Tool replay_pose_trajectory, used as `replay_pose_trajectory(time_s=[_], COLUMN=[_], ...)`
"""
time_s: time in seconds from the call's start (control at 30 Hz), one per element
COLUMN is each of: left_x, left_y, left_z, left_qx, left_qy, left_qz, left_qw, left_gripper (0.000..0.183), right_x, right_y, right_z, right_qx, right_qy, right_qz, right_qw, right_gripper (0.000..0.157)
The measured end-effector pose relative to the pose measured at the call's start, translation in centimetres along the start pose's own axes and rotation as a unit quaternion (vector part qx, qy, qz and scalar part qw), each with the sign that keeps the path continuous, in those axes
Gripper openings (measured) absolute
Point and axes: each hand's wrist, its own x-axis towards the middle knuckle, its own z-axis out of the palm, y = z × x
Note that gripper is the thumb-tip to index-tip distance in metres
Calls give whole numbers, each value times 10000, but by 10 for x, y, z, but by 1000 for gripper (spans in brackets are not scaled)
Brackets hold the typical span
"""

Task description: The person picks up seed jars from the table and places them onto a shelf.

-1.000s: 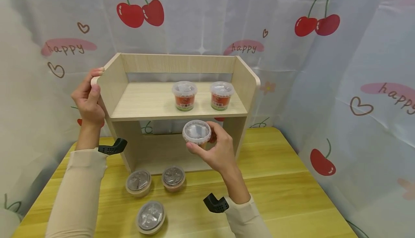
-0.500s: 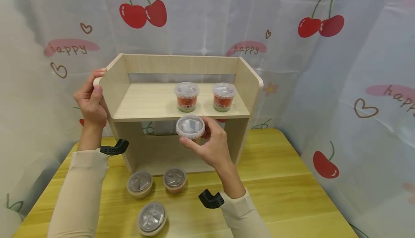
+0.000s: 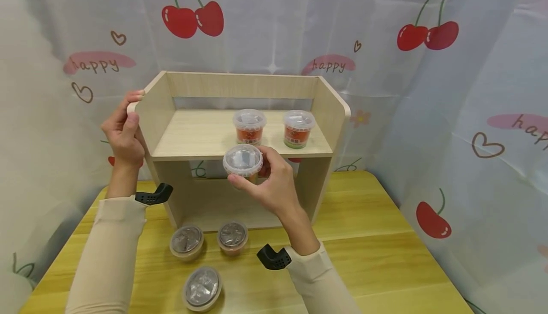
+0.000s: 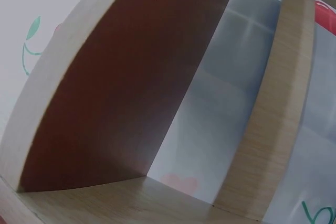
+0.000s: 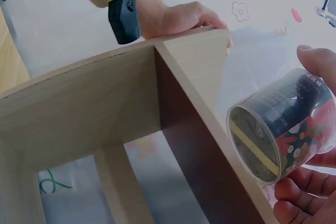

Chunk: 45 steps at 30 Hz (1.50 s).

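Note:
Thumb and fingers of my right hand [image 3: 274,181] grip a clear lidded plastic cup [image 3: 242,161], raised in front of the upper shelf's front edge. In the right wrist view the same cup [image 5: 283,127] shows a dark and floral label and a clear bottom. My left hand [image 3: 124,128] holds the front edge of the left side panel of a light wooden shelf unit [image 3: 197,133]. Two similar cups with orange-red labels stand upright on the upper shelf: a middle cup [image 3: 249,127] just behind the held one, and a right cup [image 3: 298,129] near the right panel.
On the yellow wood table [image 3: 364,247] before the unit sit three lidded cups: one at left [image 3: 187,242], one at centre [image 3: 233,238], and a nearer cup [image 3: 202,289]. A cherry-print curtain [image 3: 265,24] hangs behind.
My right hand has carried the cup up and to the left, from below the shelf's edge until it overlaps that edge in the head view. My left hand keeps its hold on the panel.

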Motion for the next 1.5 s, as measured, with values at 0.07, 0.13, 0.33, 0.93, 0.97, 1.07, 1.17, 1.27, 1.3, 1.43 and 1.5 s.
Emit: replay_pose_trajectory(time_s=[0.07,0.13,0.33,0.93,0.97,1.07,1.17,1.27,1.3,1.43,1.5], left_x=[0,1,2,2,2,1,1,2,2,2,1], left_y=[-1,-1,0,-3,-3,-2,-2,-2,-2,-3,-3], left_z=[-1,-1,-2,-1,-1,1,1,0,0,-2,-2], left_qx=[45,50,41,116,82,-18,16,41,45,22,3], left_qy=[27,51,40,-2,-1,-8,-4,13,17,16,-2], left_qz=[6,12,25,2,-9,-54,-54,-49,-44,-52,-53], left_qw=[10000,10000,10000,9999,10000,10000,10000,10000,10000,10000,10000], left_gripper=[33,33,33,33,33,33,33,33,34,33,33], right_x=[4,8,17,33,34,36,39,42,43,44,44], right_y=[-2,-5,-11,-17,-17,-18,-19,-20,-21,-21,-20], right_z=[2,3,6,21,22,25,27,30,31,34,35], right_qx=[43,94,80,17,13,18,53,91,93,59,67], right_qy=[-36,-70,-134,-235,-237,-270,-314,-351,-368,-416,-409], right_qz=[9,27,79,152,163,193,230,264,275,294,309], right_qw=[10000,9999,9998,9996,9996,9994,9992,9990,9989,9987,9987], right_gripper=[62,62,61,62,62,62,62,60,60,57,57])
